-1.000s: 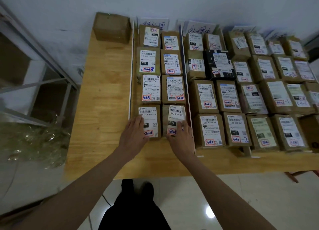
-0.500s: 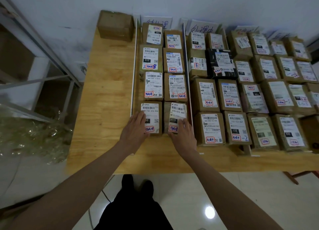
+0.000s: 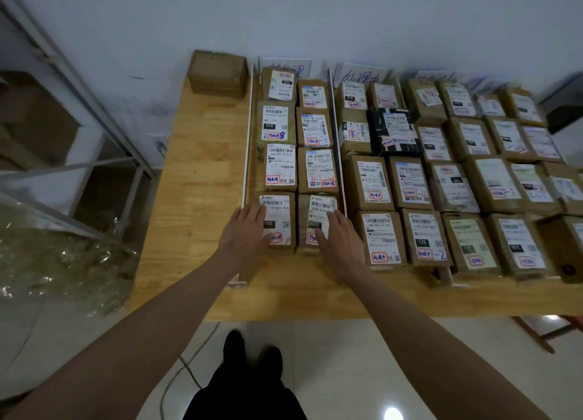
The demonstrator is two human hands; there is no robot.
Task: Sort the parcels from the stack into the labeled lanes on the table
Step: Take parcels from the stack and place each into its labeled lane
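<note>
Several brown parcels with white shipping labels lie in rows on a wooden table [image 3: 205, 173], split into lanes by white dividers [image 3: 334, 129]. In the leftmost lane, my left hand [image 3: 244, 230] rests flat with straight fingers on the near parcel marked 150 [image 3: 280, 221]. Beside it, my right hand [image 3: 339, 235] lies flat on the near parcel marked 070 [image 3: 317, 211]. Both parcels sit at the front end of the lane, side by side. Handwritten lane signs [image 3: 362, 76] stand against the wall at the back.
One plain brown box [image 3: 217, 72] stands at the table's far left corner. A metal shelf frame [image 3: 104, 142] and crumpled clear plastic [image 3: 63, 262] are on the left. More parcel lanes fill the right side. A cable [image 3: 176, 378] runs across the tiled floor by my feet.
Both hands have slid a little farther onto the two front parcels, nudging them toward the rows behind. The camera has tilted slightly.
</note>
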